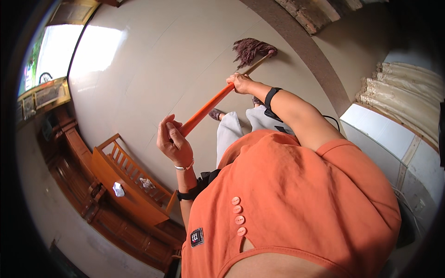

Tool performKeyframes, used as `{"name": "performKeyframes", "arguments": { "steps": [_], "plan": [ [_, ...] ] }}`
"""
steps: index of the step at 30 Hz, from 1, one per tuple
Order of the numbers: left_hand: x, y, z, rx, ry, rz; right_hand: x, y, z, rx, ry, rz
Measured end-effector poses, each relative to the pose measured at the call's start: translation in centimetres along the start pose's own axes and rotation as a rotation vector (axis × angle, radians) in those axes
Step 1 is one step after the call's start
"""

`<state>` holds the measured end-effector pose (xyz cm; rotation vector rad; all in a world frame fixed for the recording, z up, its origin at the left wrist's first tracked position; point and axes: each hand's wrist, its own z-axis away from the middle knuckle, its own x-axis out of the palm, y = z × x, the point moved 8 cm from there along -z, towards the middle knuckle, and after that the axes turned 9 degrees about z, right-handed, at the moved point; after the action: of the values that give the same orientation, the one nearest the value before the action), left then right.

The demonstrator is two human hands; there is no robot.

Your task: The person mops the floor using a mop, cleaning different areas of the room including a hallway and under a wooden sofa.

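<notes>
A string mop runs diagonally across the view before me. Its brownish-purple yarn head (251, 51) rests on the tiled floor, spread to the left of the handle's end. The mop handle (210, 107) is orange on its upper stretch and bare wood near the head. My right hand (240, 83) is wrapped around the handle, about where the orange gives way to wood. At the handle's top end, my left hand (172, 139) curls around it loosely, with the fingertips lifted. The very tip of the handle is hidden in that hand.
Pale glossy tiles (149, 69) cross a dark floor strip (309, 59) on the right. A wooden slatted table or bench (128, 187) with crumpled items stands at left, beside carved wooden seating (114, 222). A white cabinet (379, 128) and cream curtain (399, 90) are at right. An open doorway (52, 52) lies far left.
</notes>
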<state>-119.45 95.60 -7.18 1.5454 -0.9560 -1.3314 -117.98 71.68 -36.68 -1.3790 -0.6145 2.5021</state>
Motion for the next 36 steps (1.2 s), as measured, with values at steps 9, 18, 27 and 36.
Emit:
{"name": "performKeyframes", "arguments": {
  "steps": [9, 18, 27, 36],
  "plan": [
    [12.4, 12.8, -1.7, 0.413, -0.321, -0.169, -3.8, 8.1, 10.7, 0.112, 0.228, -0.23],
    [29.5, 14.2, -2.3, 0.389, -0.764, -0.064, -1.8, 16.5, 21.8, 0.475, 0.206, -0.572],
    [40.7, 16.9, -9.8, 0.434, -0.835, 0.168, -9.5, 18.1, 25.9, 0.331, -0.155, -0.906],
    [50.6, 25.8, -23.5, 0.432, -0.637, 0.491, -27.1, 20.4, 24.5, 0.297, -0.009, -0.939]
  ]
}}
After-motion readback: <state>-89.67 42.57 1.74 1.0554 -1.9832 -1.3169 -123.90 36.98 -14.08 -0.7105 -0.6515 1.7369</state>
